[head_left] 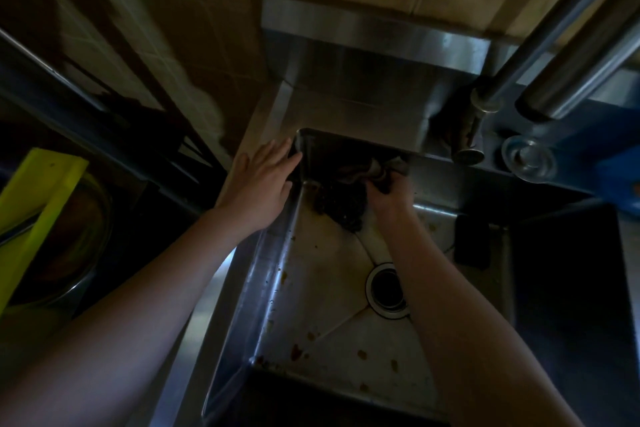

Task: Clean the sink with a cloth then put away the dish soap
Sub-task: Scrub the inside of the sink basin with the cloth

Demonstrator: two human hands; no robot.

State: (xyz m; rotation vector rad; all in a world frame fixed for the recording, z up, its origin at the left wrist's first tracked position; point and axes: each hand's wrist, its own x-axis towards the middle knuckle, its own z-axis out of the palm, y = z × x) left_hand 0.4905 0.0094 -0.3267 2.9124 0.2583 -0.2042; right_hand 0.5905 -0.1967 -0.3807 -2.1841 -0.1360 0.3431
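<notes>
Surface: your rectangular stainless-steel sink basin (322,291), dimly lit, its floor creased toward a round steel-ringed drain (386,289) and spotted with small brown food stains (296,352) along the near and left edges. Behind it, a brushed steel backsplash panel (374,35) rises against a beige tiled wall (180,24). At the far right corner of the basin stands a steel tap fitting (468,147), and two thick polished steel tubes (581,45) cross the upper right, with a blue block (618,166) below them. A small dark rectangular object (472,243), too dim to identify, leans against the basin's right wall. To your left, in shadow, a yellow-green plastic piece (38,204) lies across a round metal bowl (81,246). Grip, left: your left hand (263,180) lies flat with fingers straight and slightly spread, resting on the sink's left rim near the far-left corner, holding nothing. Grip, right: your right hand (389,194) is down inside the basin with fingers curled round a dark, crumpled cleaning cloth (346,206). The cloth is bunched against the far wall of the sink, with a paler fold showing above your knuckles and its darker bulk hanging to the basin floor, left of your wrist.
</notes>
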